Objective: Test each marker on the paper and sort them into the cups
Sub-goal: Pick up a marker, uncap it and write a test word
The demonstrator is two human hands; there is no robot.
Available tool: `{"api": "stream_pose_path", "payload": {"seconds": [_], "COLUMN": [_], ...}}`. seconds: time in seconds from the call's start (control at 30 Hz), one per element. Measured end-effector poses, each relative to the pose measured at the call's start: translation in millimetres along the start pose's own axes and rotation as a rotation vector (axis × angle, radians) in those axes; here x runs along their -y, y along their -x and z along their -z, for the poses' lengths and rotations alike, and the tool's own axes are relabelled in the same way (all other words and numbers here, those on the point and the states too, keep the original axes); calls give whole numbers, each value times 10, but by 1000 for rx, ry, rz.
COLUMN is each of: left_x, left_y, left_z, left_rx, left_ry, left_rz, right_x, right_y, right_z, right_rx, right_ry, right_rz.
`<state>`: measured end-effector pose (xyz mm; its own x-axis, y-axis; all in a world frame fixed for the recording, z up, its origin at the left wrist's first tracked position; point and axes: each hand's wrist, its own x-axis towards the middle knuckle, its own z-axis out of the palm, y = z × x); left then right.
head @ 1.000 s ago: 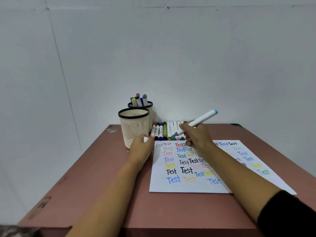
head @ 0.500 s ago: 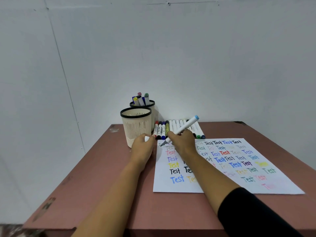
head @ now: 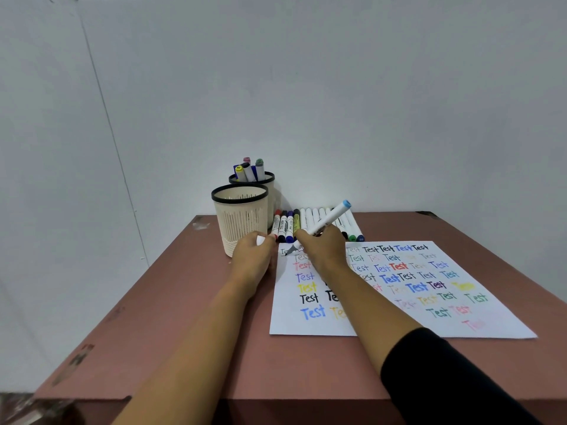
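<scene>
Reddish-brown worktop [head: 190, 342] carries the paper [head: 383, 320] (covered in coloured "Test" words). Near its far-left corner stand two cups [head: 241, 219], with a row of markers [head: 310, 223] beside them. Right hand [head: 322, 250] grips a marker [head: 329, 219], tip on the paper's top-left corner. Left hand [head: 253, 259] is closed around its white cap [head: 260, 240].

A white marker [head: 329, 218] with a blue end tilts, tip on the paper [head: 399, 302]. More markers [head: 306, 223] lie in a row behind it. Two cream cups [head: 241, 222] stand beside them, the rear one holding markers.
</scene>
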<state>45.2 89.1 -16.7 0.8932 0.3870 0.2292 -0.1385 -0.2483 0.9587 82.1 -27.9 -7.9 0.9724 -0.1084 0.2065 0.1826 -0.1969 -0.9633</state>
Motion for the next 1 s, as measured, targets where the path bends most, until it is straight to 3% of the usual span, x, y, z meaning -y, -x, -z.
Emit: {"api": "stream_pose_path", "payload": {"seconds": [0.33, 1.0], "left_x": [38, 35], "left_y": [-33, -26], "left_z": [-12, -13], "left_rx": [-4, 10], "left_ry": [-10, -36], "left_rz": [-3, -16], "right_x": [20, 22], "right_y": [36, 18], "right_z": [11, 33], "right_rx": [51, -41], "right_ry": [3, -19], "right_rz": [10, 9]}}
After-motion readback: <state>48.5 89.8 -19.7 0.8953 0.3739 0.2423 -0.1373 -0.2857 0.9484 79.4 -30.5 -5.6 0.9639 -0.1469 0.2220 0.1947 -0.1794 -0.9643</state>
